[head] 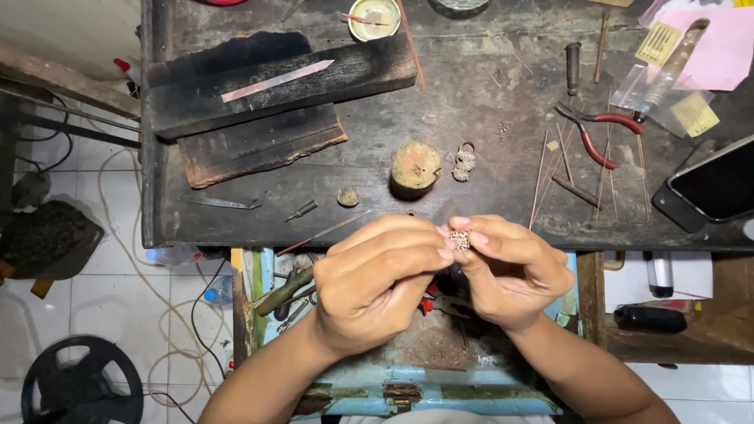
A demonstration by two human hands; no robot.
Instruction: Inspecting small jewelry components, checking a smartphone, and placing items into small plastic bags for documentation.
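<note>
Both hands meet in front of the dark workbench edge (236, 235). My left hand (377, 283) and my right hand (510, 271) pinch between their fingertips a small beaded, filigree-like metal piece (459, 240). A similar small beaded piece with a ring (465, 163) lies on the bench just beyond, next to a round wooden stump (415, 167). Most of the held piece is hidden by my fingers.
Red-handled pliers (593, 129), thin metal wires (550, 169), a dark phone (711, 184) and pink paper (719, 47) lie at right. Charred wooden blocks (275, 86) with a metal strip (275, 80) sit at left, a small dish (375, 18) at the back. An open drawer of tools (298, 290) is below.
</note>
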